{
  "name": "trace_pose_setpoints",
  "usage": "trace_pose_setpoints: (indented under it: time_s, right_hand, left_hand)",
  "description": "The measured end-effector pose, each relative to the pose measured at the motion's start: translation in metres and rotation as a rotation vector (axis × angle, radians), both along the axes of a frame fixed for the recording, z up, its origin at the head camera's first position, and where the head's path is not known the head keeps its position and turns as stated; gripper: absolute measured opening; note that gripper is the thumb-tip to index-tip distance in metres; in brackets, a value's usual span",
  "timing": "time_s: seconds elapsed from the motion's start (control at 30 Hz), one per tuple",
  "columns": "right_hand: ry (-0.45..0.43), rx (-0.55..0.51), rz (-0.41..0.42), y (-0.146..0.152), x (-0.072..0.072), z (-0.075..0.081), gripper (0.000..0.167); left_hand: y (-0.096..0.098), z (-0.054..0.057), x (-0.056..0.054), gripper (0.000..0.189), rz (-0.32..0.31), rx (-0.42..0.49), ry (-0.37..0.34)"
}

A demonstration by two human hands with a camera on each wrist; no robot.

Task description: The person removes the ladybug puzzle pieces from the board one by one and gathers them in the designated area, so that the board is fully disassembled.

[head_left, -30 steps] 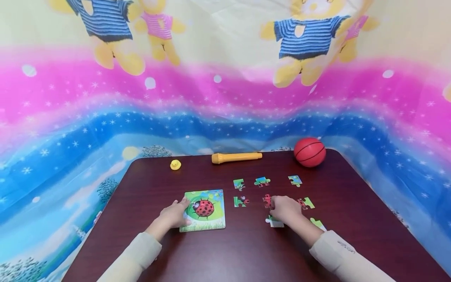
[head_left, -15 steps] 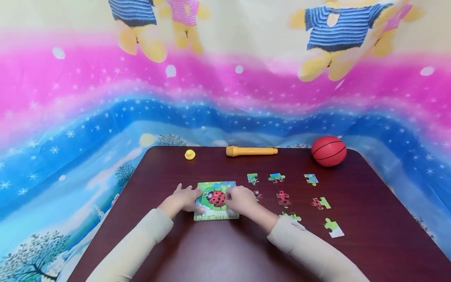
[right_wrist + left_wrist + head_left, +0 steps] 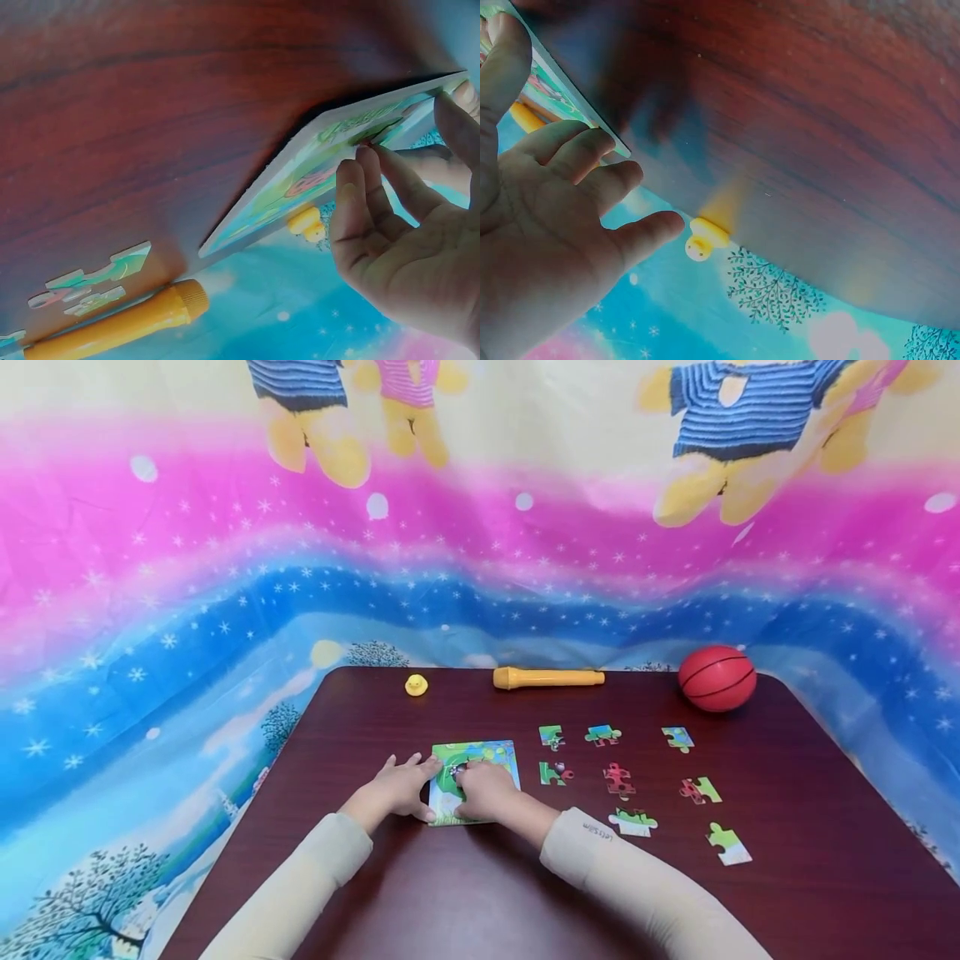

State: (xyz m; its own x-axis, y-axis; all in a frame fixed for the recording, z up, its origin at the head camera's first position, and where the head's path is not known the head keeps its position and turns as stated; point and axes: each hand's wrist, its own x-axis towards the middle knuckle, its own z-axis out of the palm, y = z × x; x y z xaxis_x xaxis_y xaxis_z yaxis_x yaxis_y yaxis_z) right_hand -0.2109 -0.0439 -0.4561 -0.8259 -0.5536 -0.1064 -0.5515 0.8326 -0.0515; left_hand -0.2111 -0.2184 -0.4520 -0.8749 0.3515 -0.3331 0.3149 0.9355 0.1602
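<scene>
A square puzzle board [image 3: 474,749] with a printed ladybug lies on the dark wooden table, mostly covered by my right hand [image 3: 487,789]. In the right wrist view, that hand's bent fingers [image 3: 349,195] touch the picture near a small red patch, while the thumb stands apart at the board's edge. Nothing shows between thumb and fingers. Along the left side my left hand [image 3: 397,787] rests with fingers spread. The left wrist view has its thumb [image 3: 510,60] over the board and its other fingers loosely extended by the edge.
Several ladybug puzzle pieces [image 3: 619,781] lie spaced out right of the board. Behind them are a yellow toy microphone [image 3: 549,678], a yellow duck [image 3: 416,686] and a red toy basketball [image 3: 717,678]. A printed curtain [image 3: 480,552] hangs along the table's back edge.
My right hand has moved left from among the loose pieces to the middle of the board. My left hand stays at the board's left side. The head view has shifted slightly.
</scene>
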Motion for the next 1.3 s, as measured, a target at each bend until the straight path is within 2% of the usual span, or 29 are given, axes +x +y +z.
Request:
trace_pose_setpoints:
  time_s: [0.17,0.33,0.43,0.5,0.63,0.7,0.77,0.87,0.93,1.1,1.3]
  right_hand:
    - [0.031,-0.025,0.01,0.001,0.001,0.001,0.028]
    - [0.026,-0.038,-0.006,0.003,0.002,0.004,0.024]
    - [-0.012,-0.127,-0.04,0.006,0.0,0.003,0.02]
    - [-0.073,-0.246,-0.06,0.009,-0.002,0.003,0.018]
    - [-0.268,-0.536,-0.087,0.022,-0.011,0.005,0.016]
    - [-0.379,-0.632,-0.102,0.032,-0.016,0.01,0.012]
    - [-0.466,-0.683,-0.115,0.045,-0.02,0.014,0.008]
    - [-0.571,-0.707,-0.153,0.069,-0.022,0.019,0.006]
    - [-0.609,-0.711,-0.181,0.087,-0.022,0.02,0.007]
    - [-0.642,-0.649,-0.256,0.123,-0.021,0.024,0.009]
    - [-0.663,-0.571,-0.288,0.144,-0.014,0.023,0.007]
  left_hand:
    - [0.001,0.0,0.0,0.09,0.006,-0.008,0.007]
    - [0.004,0.001,0.001,0.089,0.01,-0.006,-0.011]
    - [0.006,0.001,0.001,0.089,0.008,-0.007,-0.019]
    - [0.007,0.001,0.002,0.089,0.008,-0.008,-0.022]
    - [0.007,0.0,0.002,0.089,0.015,-0.005,-0.02]
    - [0.007,0.001,0.003,0.089,0.024,-0.003,-0.018]
    - [0.007,0.0,0.003,0.089,0.029,-0.006,-0.018]
    - [0.01,-0.001,0.003,0.089,0.026,0.001,-0.026]
    - [0.012,-0.001,0.001,0.09,0.017,0.008,-0.026]
    - [0.015,0.002,-0.005,0.09,0.001,-0.008,-0.019]
    - [0.012,0.003,-0.009,0.091,0.019,0.003,-0.051]
